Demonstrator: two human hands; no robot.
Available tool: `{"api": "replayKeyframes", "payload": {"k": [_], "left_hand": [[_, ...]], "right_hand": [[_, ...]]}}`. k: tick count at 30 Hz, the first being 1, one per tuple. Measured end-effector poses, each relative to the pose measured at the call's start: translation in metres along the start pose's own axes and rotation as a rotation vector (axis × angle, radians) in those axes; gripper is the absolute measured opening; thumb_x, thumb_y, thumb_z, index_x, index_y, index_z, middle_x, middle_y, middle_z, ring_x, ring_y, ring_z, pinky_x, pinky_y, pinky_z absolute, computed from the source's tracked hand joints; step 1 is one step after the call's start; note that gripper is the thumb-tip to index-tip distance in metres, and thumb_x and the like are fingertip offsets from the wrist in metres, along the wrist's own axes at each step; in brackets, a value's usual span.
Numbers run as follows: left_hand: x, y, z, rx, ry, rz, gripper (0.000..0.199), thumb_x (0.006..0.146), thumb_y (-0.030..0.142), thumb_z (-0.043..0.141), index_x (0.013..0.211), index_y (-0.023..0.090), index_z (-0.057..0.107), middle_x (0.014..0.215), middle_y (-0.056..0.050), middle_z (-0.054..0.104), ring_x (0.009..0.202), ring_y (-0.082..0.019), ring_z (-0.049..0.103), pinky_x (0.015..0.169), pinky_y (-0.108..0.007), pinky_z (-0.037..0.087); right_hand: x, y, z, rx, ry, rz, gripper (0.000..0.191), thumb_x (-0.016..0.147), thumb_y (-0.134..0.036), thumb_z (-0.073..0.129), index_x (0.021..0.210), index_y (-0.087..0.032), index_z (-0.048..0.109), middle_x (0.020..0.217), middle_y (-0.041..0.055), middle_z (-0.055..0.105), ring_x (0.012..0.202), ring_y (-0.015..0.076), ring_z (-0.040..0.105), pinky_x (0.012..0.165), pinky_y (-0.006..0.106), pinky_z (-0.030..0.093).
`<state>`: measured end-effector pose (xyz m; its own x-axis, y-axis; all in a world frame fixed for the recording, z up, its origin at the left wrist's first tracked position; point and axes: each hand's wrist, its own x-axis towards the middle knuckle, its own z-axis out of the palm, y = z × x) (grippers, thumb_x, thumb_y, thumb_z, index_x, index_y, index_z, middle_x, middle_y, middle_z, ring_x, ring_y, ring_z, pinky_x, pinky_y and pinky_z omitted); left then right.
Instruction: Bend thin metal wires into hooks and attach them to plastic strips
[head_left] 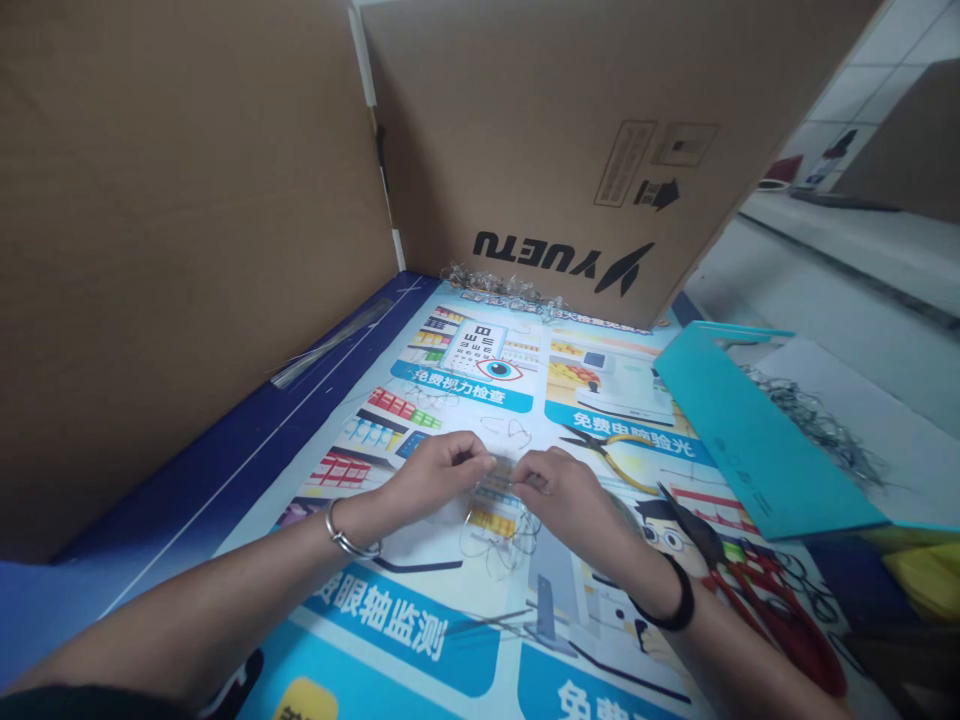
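Observation:
Both hands meet over the middle of a printed poster (427,490). My left hand (450,470), with a silver bangle at its wrist, is pinched closed on thin wire. Close beside it on the right, my right hand (555,485), with a black band at its wrist, is also closed on thin wire. Looped fine wire (499,535) hangs or lies just below the fingertips. Beyond the hands are small wire pieces (510,430). Yellow-handled pliers (615,460) lie behind my right hand. Several straight wires (487,622) lie nearer on the poster.
Tall cardboard panels (525,130) stand at the left and back. A wire pile (510,287) lies against the back panel. At the right is a turquoise box (772,450) with many wire pieces (817,425). Red-handled scissors (757,590) lie beside my right forearm. Strips (330,345) lie at left.

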<state>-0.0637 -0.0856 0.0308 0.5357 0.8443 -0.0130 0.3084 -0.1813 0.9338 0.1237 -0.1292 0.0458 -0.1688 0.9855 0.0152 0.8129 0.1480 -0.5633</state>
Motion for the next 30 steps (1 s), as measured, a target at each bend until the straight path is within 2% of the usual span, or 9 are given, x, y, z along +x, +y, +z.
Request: {"api": "replayKeyframes", "payload": {"k": [6, 10, 14, 19, 22, 30], "left_hand": [[0.0006, 0.0015, 0.0003, 0.064, 0.027, 0.026, 0.02, 0.082, 0.03, 0.052, 0.069, 0.015, 0.056, 0.062, 0.003, 0.05, 0.06, -0.01, 0.044, 0.056, -0.022, 0.034], [0.0011, 0.0036, 0.0003, 0.099, 0.058, 0.121, 0.019, 0.081, 0.027, 0.054, 0.065, 0.016, 0.057, 0.072, -0.001, 0.056, 0.07, -0.012, 0.051, 0.066, -0.025, 0.039], [0.0021, 0.0035, 0.0006, 0.072, -0.007, 0.178, 0.022, 0.083, 0.027, 0.051, 0.065, 0.016, 0.057, 0.077, -0.002, 0.06, 0.074, -0.013, 0.053, 0.071, -0.026, 0.041], [0.002, -0.0004, -0.0007, 0.02, -0.088, 0.145, 0.022, 0.086, 0.031, 0.049, 0.074, 0.016, 0.06, 0.075, -0.001, 0.059, 0.07, -0.012, 0.052, 0.066, -0.025, 0.041], [0.0016, -0.0015, -0.0021, -0.015, -0.132, 0.147, 0.023, 0.088, 0.033, 0.047, 0.08, 0.016, 0.062, 0.078, -0.002, 0.06, 0.074, -0.012, 0.053, 0.069, -0.025, 0.041], [0.0021, 0.0, -0.0029, 0.017, -0.126, 0.186, 0.023, 0.089, 0.031, 0.048, 0.079, 0.014, 0.062, 0.077, -0.002, 0.058, 0.073, -0.012, 0.052, 0.068, -0.024, 0.04]], "right_hand": [[0.0006, -0.0006, 0.0035, -0.029, 0.02, -0.037, 0.015, 0.073, -0.01, 0.051, 0.07, -0.021, 0.061, 0.07, -0.0007, 0.06, 0.072, 0.0146, 0.053, 0.066, 0.025, 0.036], [-0.0001, -0.0006, 0.006, -0.048, 0.016, -0.089, 0.016, 0.073, -0.007, 0.05, 0.066, -0.02, 0.057, 0.067, -0.0008, 0.059, 0.076, 0.0159, 0.052, 0.068, 0.026, 0.035], [-0.0008, 0.0001, 0.0086, -0.063, 0.024, -0.124, 0.018, 0.073, -0.005, 0.049, 0.064, -0.02, 0.055, 0.065, -0.0004, 0.058, 0.075, 0.0164, 0.05, 0.068, 0.027, 0.036], [-0.0008, 0.0015, 0.0096, -0.077, 0.028, -0.155, 0.018, 0.074, -0.005, 0.048, 0.064, -0.02, 0.054, 0.066, 0.0003, 0.058, 0.075, 0.0168, 0.05, 0.068, 0.027, 0.036], [-0.0013, 0.0021, 0.0093, -0.068, 0.037, -0.15, 0.018, 0.074, -0.006, 0.048, 0.065, -0.02, 0.054, 0.067, 0.0003, 0.058, 0.075, 0.0168, 0.05, 0.068, 0.027, 0.036], [-0.0021, 0.0014, 0.0089, -0.066, 0.036, -0.145, 0.017, 0.074, -0.006, 0.049, 0.065, -0.02, 0.053, 0.066, 0.0001, 0.058, 0.075, 0.0166, 0.05, 0.068, 0.027, 0.035]]}}
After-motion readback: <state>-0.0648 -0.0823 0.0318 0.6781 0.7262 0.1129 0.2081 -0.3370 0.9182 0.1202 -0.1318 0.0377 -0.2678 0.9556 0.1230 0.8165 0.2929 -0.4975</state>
